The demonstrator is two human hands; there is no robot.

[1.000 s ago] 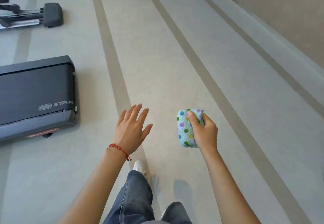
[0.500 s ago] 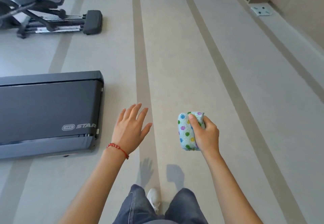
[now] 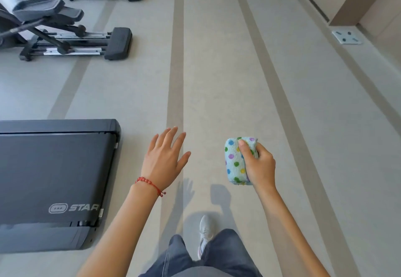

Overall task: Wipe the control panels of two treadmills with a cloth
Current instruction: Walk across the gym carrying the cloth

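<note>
My right hand [image 3: 259, 164] grips a folded light-blue cloth [image 3: 233, 164] with coloured dots, held out in front of me above the floor. My left hand [image 3: 163, 157] is empty, fingers spread, with a red bead bracelet at the wrist. The rear end of a black treadmill [image 3: 54, 179] marked "STAR" lies on the floor at the lower left, just left of my left hand. No control panel is in view.
Two black elliptical machines [image 3: 65, 36] stand at the upper left. A grey floor with darker stripes [image 3: 175, 70] runs ahead. A floor socket plate [image 3: 347, 37] sits at the upper right by a beige wall. My legs and one pale shoe [image 3: 206, 231] show at the bottom.
The view has swung right and forward: the treadmill end and the ellipticals have slid further into the frame. Both hands hold the same pose, and my feet have stepped.
</note>
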